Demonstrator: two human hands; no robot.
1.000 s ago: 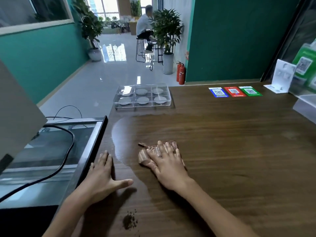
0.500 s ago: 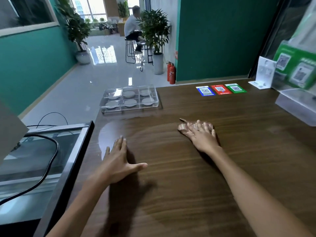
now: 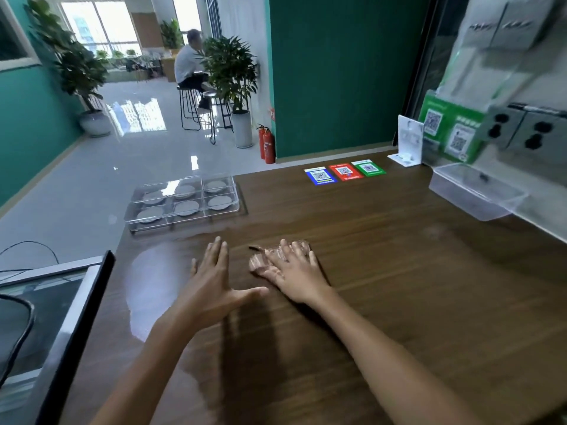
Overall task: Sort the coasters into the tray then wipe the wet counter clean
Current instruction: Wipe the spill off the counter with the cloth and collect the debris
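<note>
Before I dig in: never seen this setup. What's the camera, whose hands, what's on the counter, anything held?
There is no machine here. One camera sits on a person's head and looks forward and down at their own bare hands. The right hand lies flat, fingers straight, pressing a brown cloth onto the wooden counter. The left hand is spread open beside it and holds nothing. A wet sheen shows left of the hands. Farther back stands a clear tray with six compartments, a round coaster in each. Three coloured code cards lie at the far edge.
</note>
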